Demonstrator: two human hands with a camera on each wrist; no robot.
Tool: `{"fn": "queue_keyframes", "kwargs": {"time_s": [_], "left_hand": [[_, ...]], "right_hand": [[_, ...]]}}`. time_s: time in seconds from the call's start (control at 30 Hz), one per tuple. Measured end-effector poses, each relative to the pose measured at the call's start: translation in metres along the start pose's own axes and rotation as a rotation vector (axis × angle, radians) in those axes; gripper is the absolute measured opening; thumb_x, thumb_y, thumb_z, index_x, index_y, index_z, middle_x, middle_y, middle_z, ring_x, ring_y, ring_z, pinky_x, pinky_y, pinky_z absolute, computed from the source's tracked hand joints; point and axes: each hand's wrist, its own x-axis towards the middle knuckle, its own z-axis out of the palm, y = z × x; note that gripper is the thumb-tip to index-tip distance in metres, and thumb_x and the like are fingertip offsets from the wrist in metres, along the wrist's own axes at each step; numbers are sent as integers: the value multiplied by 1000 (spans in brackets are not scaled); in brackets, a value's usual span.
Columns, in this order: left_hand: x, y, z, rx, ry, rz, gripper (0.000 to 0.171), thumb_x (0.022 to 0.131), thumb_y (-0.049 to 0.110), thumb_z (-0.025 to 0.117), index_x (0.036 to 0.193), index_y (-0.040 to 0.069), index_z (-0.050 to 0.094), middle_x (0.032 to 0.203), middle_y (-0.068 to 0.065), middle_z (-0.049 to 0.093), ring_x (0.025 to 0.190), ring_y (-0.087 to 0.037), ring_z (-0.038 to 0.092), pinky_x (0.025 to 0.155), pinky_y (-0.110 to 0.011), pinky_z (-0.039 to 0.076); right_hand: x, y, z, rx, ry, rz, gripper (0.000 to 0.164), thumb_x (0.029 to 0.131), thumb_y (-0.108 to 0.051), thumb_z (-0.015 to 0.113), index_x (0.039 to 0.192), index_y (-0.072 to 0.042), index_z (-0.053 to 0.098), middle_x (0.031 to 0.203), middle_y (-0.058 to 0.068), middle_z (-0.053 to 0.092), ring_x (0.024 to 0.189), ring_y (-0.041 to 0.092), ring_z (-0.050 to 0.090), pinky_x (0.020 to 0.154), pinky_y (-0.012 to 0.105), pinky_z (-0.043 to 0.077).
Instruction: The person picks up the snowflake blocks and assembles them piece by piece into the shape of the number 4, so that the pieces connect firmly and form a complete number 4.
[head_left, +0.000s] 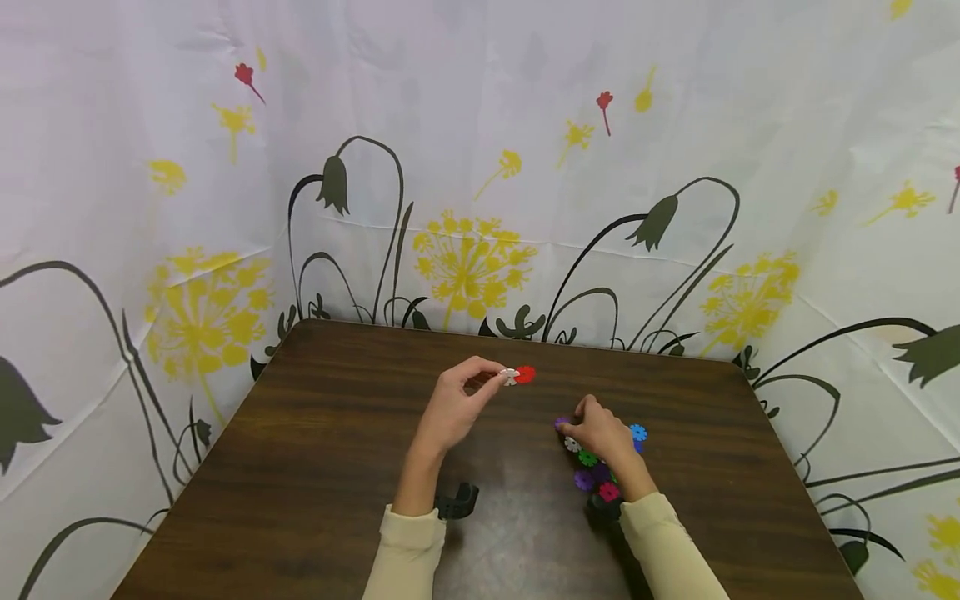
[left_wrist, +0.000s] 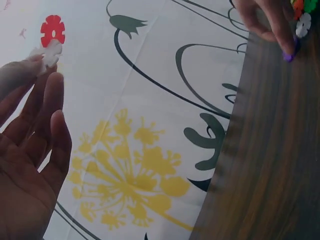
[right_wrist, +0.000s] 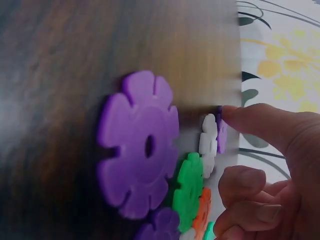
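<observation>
In the head view, my left hand (head_left: 453, 404) is raised over the table, pinching a white flower-shaped disc (head_left: 511, 377) between thumb and fingertips. A red flower-shaped disc (head_left: 526, 374) is joined to its edge, pointing up in the left wrist view. My right hand (head_left: 603, 429) is low over a group of coloured discs. One extended finger (right_wrist: 250, 114) touches a purple disc (right_wrist: 222, 137) at the group's far edge; the other fingers curl loosely. Beside it lie a white disc (head_left: 572, 444) and a green disc (head_left: 587, 457). The right hand and wrist hide part of the group.
More purple discs (head_left: 583, 480), a pink disc (head_left: 609, 492) and a light blue disc (head_left: 638, 432) lie on the brown wooden table (head_left: 337, 433). A white curtain with printed flowers (head_left: 480, 108) hangs behind the table's far edge.
</observation>
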Motion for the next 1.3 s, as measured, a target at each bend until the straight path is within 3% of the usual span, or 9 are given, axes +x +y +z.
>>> {"fn": "queue_keyframes", "kwargs": {"time_s": [0.23,0.4,0.67,0.87,0.97,1.1,1.3], "left_hand": [[-2,12,2,13,-12,-1,11,103,21,75,112,14,78,101,-5,77,90,-23,67,82,-27,56],[-5,17,-1,23,-1,-8,10,103,19,75,111,14,78,101,-5,77,89,-20,66,81,-26,56],[-11,12,0,48,-38,-56,11,104,22,74,112,14,77,103,-5,77,89,-23,68,78,-27,56],[-11,13,-9,68,-56,-55,10,104,22,74,112,15,76,98,-3,77,87,-21,73,75,-27,57],[-12,15,-13,86,-62,-66,10,105,23,73,112,16,76,97,-1,77,87,-17,73,76,-30,58],[-14,16,-13,93,-66,-74,12,105,24,73,113,15,75,96,-3,77,84,-13,71,76,-29,58],[-17,18,-9,98,-48,-63,12,105,24,73,112,15,76,93,-3,74,78,-13,68,72,-25,57]], "right_hand": [[3,-5,2,-2,-6,27,47,95,-56,77,114,-15,65,107,6,72,92,26,67,81,49,51],[2,-3,2,35,-35,1,43,94,-50,81,110,-14,64,104,6,70,89,24,64,75,44,49],[4,10,1,365,-75,-193,20,104,-23,72,99,-4,66,85,4,62,68,15,52,59,30,43],[-4,5,-13,564,-99,-299,31,108,-32,67,107,-1,69,73,0,55,58,11,41,53,29,39],[-11,-2,-23,711,-113,-320,39,109,-36,65,111,2,66,72,0,54,59,14,43,54,30,39],[-23,-13,-36,882,-92,-348,37,110,-36,65,114,0,65,76,2,61,67,18,52,61,27,47],[-48,-32,-59,968,-24,-473,30,110,-29,65,117,0,67,82,2,68,75,15,64,74,28,62]]}}
